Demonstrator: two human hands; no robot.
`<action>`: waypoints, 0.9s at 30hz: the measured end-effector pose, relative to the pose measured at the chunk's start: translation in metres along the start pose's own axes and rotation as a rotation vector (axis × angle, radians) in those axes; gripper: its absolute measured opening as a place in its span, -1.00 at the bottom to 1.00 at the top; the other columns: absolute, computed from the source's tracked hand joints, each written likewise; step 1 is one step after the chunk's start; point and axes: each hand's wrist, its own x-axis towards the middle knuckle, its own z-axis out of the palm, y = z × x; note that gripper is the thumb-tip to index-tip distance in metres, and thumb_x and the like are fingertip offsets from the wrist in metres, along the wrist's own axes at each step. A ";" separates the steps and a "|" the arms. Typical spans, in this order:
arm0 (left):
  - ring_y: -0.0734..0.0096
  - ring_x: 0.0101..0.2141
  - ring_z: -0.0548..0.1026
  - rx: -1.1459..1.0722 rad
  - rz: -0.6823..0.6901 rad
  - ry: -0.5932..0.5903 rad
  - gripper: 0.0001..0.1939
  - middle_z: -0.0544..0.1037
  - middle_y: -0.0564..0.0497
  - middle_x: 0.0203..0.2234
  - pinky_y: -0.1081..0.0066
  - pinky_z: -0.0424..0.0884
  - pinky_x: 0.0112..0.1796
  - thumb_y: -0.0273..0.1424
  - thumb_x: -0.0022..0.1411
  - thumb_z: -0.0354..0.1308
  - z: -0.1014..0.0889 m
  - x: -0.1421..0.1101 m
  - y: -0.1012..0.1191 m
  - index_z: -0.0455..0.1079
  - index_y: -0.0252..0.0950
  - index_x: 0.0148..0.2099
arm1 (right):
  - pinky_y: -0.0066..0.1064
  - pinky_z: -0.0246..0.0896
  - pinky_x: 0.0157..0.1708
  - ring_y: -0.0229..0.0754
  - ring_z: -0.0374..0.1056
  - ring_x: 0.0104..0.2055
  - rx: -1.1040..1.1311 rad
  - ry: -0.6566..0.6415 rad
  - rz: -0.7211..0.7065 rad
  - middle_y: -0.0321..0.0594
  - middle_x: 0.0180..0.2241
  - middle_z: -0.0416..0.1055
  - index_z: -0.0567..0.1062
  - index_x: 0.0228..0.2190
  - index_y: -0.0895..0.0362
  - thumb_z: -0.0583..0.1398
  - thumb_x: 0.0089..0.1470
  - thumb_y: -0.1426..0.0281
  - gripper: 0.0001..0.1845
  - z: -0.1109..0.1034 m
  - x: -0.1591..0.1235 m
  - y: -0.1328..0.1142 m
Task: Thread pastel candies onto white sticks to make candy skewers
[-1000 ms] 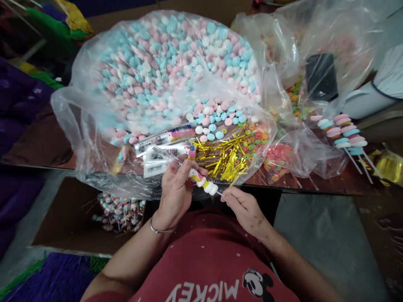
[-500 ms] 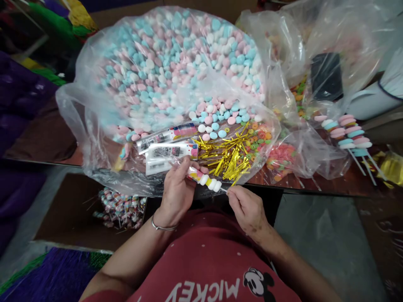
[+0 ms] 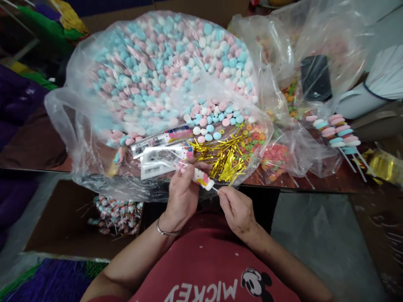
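Observation:
My left hand [image 3: 183,193] is closed around a small printed plastic bag [image 3: 200,176] with pink and yellow patterns. Most of a candy skewer [image 3: 209,185] sits inside this bag, only a white piece showing at its mouth. The fingers of my right hand [image 3: 236,208] pinch the skewer's thin white stick. Just beyond my left hand lie flat stacks of printed bags [image 3: 160,158]. Gold twist ties [image 3: 225,157] are heaped beside them on the clear plastic.
A large clear sack of pastel candies [image 3: 170,71] covers the table's middle. Gummy rings [image 3: 255,140], finished-looking candy skewers [image 3: 341,132] and a black phone [image 3: 315,78] are to the right. Below the table's left edge, a cardboard box [image 3: 59,222] holds several bagged skewers.
The skewer has gone further into the printed bag, so fewer white pieces stick out. Both hands keep their hold, and the view has shifted slightly.

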 end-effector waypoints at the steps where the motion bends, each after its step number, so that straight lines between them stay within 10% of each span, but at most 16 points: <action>1: 0.27 -0.28 0.60 -0.021 0.024 0.035 -0.56 0.62 -0.01 -0.39 0.24 0.47 -0.12 -0.12 -0.05 0.45 -0.001 0.004 0.004 0.47 -0.29 -0.23 | -0.47 0.21 -0.42 -0.29 0.32 -0.50 -0.027 0.010 -0.027 -0.25 -0.50 0.46 0.45 -0.35 0.13 0.01 0.27 0.46 -0.76 -0.001 0.001 0.000; 10: 0.54 -0.55 0.46 -0.145 0.027 0.071 -0.67 0.47 0.14 -0.58 0.45 0.45 -0.41 -0.29 -0.09 0.47 0.000 0.027 0.023 0.46 -0.32 -0.32 | -0.50 0.19 -0.43 -0.32 0.32 -0.52 -0.001 -0.160 -0.088 -0.29 -0.53 0.43 0.44 -0.41 0.14 0.02 0.27 0.47 -0.74 -0.006 0.003 -0.005; 27: 0.66 -0.68 0.26 -0.128 -0.062 -0.098 -0.58 0.30 0.26 -0.65 0.54 0.27 -0.57 -0.27 -0.04 0.46 0.019 0.008 -0.009 0.32 -0.26 -0.24 | -0.43 0.11 -0.47 -0.29 0.28 -0.57 -0.122 0.149 -0.113 -0.28 -0.62 0.39 0.39 -0.51 0.11 -0.01 0.24 0.51 -0.68 0.014 0.014 -0.015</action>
